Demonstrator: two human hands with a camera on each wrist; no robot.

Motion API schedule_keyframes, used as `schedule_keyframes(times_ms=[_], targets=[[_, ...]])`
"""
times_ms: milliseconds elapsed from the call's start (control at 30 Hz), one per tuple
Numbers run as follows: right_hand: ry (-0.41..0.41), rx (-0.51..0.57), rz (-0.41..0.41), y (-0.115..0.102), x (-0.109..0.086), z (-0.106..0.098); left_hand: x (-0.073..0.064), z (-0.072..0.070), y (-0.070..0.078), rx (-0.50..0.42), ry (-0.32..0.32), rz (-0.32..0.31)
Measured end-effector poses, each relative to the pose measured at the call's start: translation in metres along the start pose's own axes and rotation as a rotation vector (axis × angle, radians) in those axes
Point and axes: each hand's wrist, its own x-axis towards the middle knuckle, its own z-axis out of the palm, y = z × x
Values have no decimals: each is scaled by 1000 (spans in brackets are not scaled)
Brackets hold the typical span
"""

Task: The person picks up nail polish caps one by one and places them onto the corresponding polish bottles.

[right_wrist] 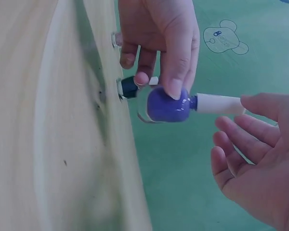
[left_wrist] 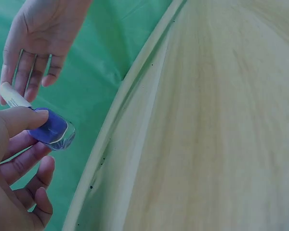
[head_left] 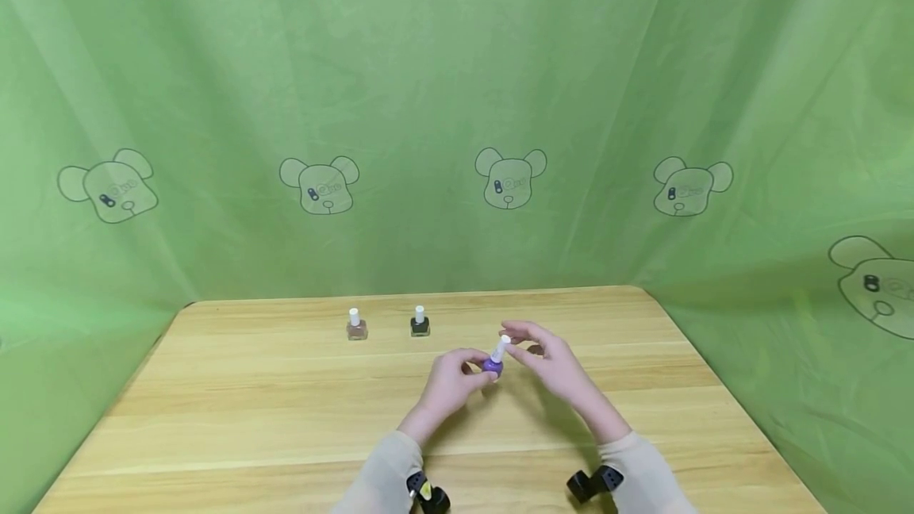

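I see two hands meeting over a light wooden table (head_left: 286, 419) before a green cloth backdrop (head_left: 457, 101).
My left hand (head_left: 448, 381) pinches a small purple glass nail-polish bottle (head_left: 493, 366), raised above mid-table; my right hand (head_left: 553, 359), fingers loosely spread, touches its white cap (head_left: 502, 347). A pink bottle (head_left: 356, 325) and a dark bottle (head_left: 420, 322) stand behind.

Low in the frame's centre, your left hand (head_left: 448, 381) curls in a pinch; your right hand (head_left: 546, 357) spreads relaxed fingers beside it.
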Motion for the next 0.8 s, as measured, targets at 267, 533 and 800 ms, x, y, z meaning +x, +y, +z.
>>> schedule_keyframes(times_ms=[267, 533, 800], targets=[[-45, 77, 45, 3, -1, 4, -1, -1, 2, -9, -6, -6], [-4, -8, 39, 1, -2, 6, -1, 0, 1, 35, -9, -8], [94, -68, 45, -2, -2, 9, -3, 0, 4, 77, 2, 19]])
